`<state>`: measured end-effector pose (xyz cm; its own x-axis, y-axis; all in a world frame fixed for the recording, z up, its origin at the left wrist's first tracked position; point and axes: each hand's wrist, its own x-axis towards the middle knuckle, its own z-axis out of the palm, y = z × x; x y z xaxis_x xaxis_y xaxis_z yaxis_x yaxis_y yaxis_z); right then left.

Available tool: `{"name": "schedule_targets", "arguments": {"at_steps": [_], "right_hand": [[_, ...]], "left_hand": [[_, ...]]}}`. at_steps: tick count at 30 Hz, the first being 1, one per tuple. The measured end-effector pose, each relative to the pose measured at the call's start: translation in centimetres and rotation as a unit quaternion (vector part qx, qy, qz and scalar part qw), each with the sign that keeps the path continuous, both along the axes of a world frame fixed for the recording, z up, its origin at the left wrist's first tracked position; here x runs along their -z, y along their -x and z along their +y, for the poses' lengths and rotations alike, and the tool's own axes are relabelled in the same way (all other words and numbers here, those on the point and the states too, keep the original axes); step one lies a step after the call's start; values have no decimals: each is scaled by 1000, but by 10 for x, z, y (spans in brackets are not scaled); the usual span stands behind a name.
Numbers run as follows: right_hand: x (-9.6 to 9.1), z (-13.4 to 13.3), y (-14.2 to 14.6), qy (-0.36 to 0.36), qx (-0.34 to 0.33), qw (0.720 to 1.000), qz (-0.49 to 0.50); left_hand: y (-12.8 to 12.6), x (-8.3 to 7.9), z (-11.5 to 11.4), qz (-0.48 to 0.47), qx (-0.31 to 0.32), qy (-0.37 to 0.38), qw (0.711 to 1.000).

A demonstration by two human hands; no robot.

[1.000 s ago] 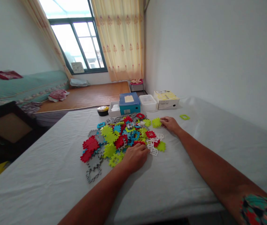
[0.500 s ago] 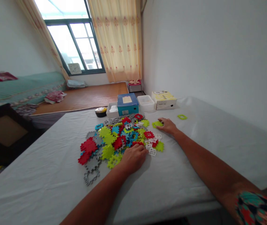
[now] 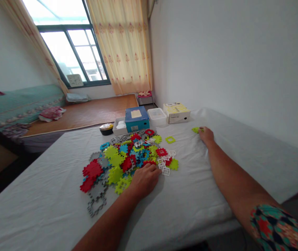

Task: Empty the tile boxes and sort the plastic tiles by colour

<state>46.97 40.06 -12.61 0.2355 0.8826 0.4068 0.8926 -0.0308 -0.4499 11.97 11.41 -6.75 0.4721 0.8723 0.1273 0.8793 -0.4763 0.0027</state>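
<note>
A heap of interlocking plastic building pieces [image 3: 116,159] in red, lime green, blue and grey covers the table's middle. My left hand [image 3: 147,179] rests at its near right edge, fingers curled down beside a red piece and white lattice window pieces [image 3: 165,170]. What lies under those fingers is hidden. Further out to the right, my right hand [image 3: 207,135] is closed at the fingertips on a lime green building piece [image 3: 195,130], partly covered by the fingers. Between that hand and the heap lies a square lime green frame piece [image 3: 170,139].
Along the far edge stand a round black container [image 3: 106,129], a white tray [image 3: 119,127], a blue box [image 3: 136,119], a clear plastic tub [image 3: 156,116] and a yellow and white box [image 3: 176,113]. A white cloth [image 3: 188,198] covers the table, with a wall at the right.
My right hand has moved right, from beside the heap to the lime green piece further out. A green frame shows where it was. My left hand stays by the heap; the view has shifted slightly.
</note>
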Motion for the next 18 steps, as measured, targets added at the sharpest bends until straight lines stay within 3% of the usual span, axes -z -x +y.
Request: {"name": "schedule_targets", "arguments": {"at_steps": [4,8,11,14,16,18], "right_hand": [[-5,-6,10,-18,-3,1000,-6],[-7,-18,26,65,-103,991,-51],[-6,-22,29,97,-74,990,-70],[-8,-22,32,76,-52,993,-78],[-12,-23,43,45,-108,991,-66],[-16,-28,61,38,-219,974,-46]], "left_hand": [[-2,-3,-1,2,-4,10,1000],[-2,-3,0,-5,-4,12,1000],[-1,-2,0,-16,0,10,1000],[0,0,1,-17,2,6,1000],[0,1,1,-10,3,5,1000],[0,1,1,-4,2,3,1000]]}}
